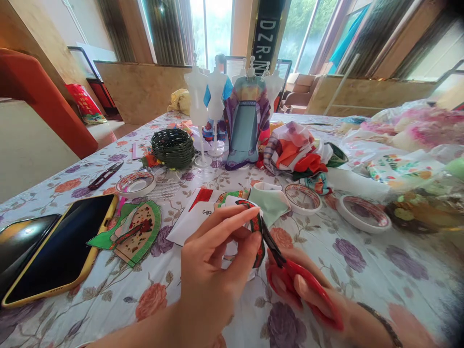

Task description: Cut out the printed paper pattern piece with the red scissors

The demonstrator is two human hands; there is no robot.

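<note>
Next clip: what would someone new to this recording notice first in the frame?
The two hands at bottom centre: the left hand pinches a patterned paper strip while the right hand works red-handled scissors against it. Behind them, mid-table, stands a small mannequin in a blue robe beside bare white mannequins. At the left edge lies a yellow-cased phone on the floral tablecloth.

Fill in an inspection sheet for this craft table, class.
Surface: floral tablecloth.
Job's things: red-handled scissors cutting a patterned paper strip.
Clutter: yellow-cased phone, dark woven basket, round tape rolls, folded fabric pile, black thread snips.
Grippers: left hand pinches the strip; right hand works the scissors.
Cables: nothing seen.
Surroundings: small white mannequins, one in a blue robe; windows behind.
</note>
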